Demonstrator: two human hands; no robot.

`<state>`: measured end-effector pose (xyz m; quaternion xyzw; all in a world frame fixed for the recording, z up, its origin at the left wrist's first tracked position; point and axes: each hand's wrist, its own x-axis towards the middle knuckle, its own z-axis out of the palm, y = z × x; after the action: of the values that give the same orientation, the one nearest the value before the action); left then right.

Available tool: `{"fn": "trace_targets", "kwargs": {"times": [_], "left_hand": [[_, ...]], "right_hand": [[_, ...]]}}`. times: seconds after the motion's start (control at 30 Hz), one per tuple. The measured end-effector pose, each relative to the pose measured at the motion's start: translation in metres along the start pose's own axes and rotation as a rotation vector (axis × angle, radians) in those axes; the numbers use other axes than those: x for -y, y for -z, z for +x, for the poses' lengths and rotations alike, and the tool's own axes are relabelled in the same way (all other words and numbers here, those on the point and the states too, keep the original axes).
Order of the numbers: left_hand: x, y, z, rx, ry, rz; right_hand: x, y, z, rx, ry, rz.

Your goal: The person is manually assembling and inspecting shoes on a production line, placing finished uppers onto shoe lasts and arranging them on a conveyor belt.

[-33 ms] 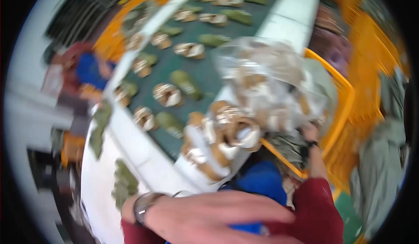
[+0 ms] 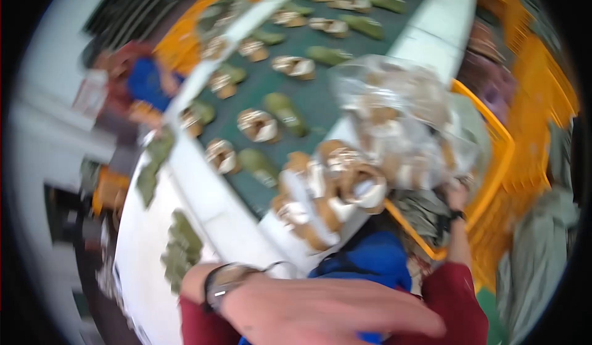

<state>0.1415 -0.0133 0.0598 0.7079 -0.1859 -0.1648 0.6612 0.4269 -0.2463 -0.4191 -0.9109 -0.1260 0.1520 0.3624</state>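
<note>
My left hand (image 2: 327, 305), with a watch on its wrist, reaches across the foreground. Its fingers are stretched out and blurred, and it holds nothing. At the lower right corner of a clear plastic bag (image 2: 407, 110), my right hand (image 2: 455, 194) has its fingers curled on the plastic; blur hides the exact grip. Tan and white pieces like shoe uppers show through the bag. A heap of similar tan and white shoe uppers (image 2: 351, 178) lies beside it on the white ledge. Below the bag, a yellow crate (image 2: 502, 150) contains grey-green cloth-like pieces.
A dark green belt (image 2: 290, 153) carries rows of tan uppers and green foot-shaped pieces (image 2: 285, 112). Stacked green pieces (image 2: 182, 249) lie on the white side table (image 2: 145, 240). Across the belt is a person in blue (image 2: 148, 86). More yellow crates (image 2: 536, 98) stand at right.
The whole scene has shifted rightward in view. My left hand sits slightly lower and farther right, its fingers closer together. My right hand remains at the bag's corner.
</note>
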Motion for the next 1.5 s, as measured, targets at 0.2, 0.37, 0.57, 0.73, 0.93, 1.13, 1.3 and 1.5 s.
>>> {"fn": "trace_targets", "kwargs": {"times": [0.2, 0.37, 0.57, 0.73, 0.93, 1.13, 1.3, 1.5], "left_hand": [[-0.021, -0.096, -0.038, -0.548, -1.063, -0.146], [-0.042, -0.129, -0.100, -0.445, -1.133, -0.060], [-0.042, -0.164, -0.183, -0.432, -0.955, 0.265], [0.029, -0.218, -0.290, -1.862, 0.209, 1.155], [0.098, -0.301, -0.313, -2.307, 0.636, 1.147], [0.119, -0.335, -0.326, -2.513, 0.745, 1.194], [0.117, -0.312, -0.316, -2.324, 0.651, 1.173], [0.121, -0.271, -0.298, -1.968, 0.653, 1.132]], "right_hand": [[0.045, 0.125, -0.031, -0.275, -0.005, 1.154], [0.212, 0.151, -0.110, -0.140, 0.506, 1.148], [0.359, 0.073, -0.278, 0.415, 1.263, 0.781], [0.456, -0.009, -0.405, 0.736, 1.956, 0.254], [0.443, -0.056, -0.491, 0.892, 2.286, 0.229], [0.434, -0.060, -0.520, 1.317, 2.164, 0.380], [0.457, -0.048, -0.508, 1.153, 1.661, 0.447], [0.441, -0.067, -0.460, 0.759, 1.668, 0.592]]}}
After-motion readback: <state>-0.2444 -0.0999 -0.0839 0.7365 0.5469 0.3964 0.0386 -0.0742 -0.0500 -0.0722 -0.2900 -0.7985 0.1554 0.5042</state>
